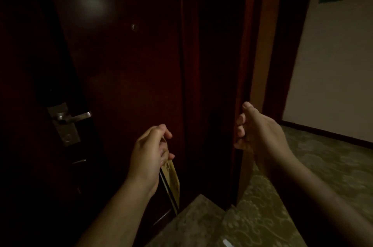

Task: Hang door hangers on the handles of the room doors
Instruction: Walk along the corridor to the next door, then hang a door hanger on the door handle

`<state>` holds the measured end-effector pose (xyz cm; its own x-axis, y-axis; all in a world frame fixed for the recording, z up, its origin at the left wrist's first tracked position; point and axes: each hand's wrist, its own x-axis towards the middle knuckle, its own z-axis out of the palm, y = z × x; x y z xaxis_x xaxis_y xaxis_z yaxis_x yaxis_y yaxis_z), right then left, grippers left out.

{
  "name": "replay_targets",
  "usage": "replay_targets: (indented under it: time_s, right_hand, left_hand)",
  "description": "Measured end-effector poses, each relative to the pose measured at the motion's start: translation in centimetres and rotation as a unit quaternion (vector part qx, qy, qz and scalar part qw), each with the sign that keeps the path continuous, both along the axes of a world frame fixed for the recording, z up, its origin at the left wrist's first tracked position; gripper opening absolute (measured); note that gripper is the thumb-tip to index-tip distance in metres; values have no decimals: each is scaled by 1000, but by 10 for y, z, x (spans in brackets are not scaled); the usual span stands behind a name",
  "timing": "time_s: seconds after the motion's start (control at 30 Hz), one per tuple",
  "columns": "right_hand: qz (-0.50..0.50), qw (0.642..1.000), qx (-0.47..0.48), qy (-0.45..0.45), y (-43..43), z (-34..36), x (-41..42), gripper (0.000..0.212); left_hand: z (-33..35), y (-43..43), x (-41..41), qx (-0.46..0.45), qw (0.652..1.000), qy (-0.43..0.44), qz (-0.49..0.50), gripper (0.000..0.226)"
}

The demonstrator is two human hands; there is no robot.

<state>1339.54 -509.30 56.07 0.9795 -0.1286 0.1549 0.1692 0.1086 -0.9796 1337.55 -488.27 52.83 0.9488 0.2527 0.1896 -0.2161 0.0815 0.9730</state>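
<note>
A dark red room door fills the left and middle of the view. Its silver lever handle sits on a metal lock plate at the left, with nothing hanging on it. My left hand is shut on the top of yellowish door hangers, which dangle below my fingers, right of and lower than the handle. My right hand hovers by the door frame with curled fingers and holds nothing that I can see.
The red door frame stands between my hands and a cream corridor wall. Patterned green carpet covers the floor at the right, and a stone threshold lies below. A peephole sits high on the door.
</note>
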Motion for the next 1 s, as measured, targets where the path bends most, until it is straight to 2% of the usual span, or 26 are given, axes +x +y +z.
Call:
replay_targets:
  time_s: [0.1,0.3,0.57,0.7,0.93,1.0]
  right_hand:
    - [34,999,-11,28,20,-11,50,41]
    - [97,994,-40,18,58,-21,139,42]
    - [107,989,-98,-1,94,-11,256,45]
    - [112,989,-95,-21,124,4,305,42]
    - [264,956,-130,10,234,-18,347,41]
    - [319,938,-133,1,261,-20,358,31]
  left_hand:
    - [-7,12,31,-1,999,14,50,30]
    - [-18,46,97,1,992,15,126,30]
    - [-26,80,217,-25,987,20,157,32]
    - [-27,105,253,-28,981,25,189,34]
    - [-41,152,262,-69,956,37,283,34]
    - [-39,167,263,-69,948,36,310,34]
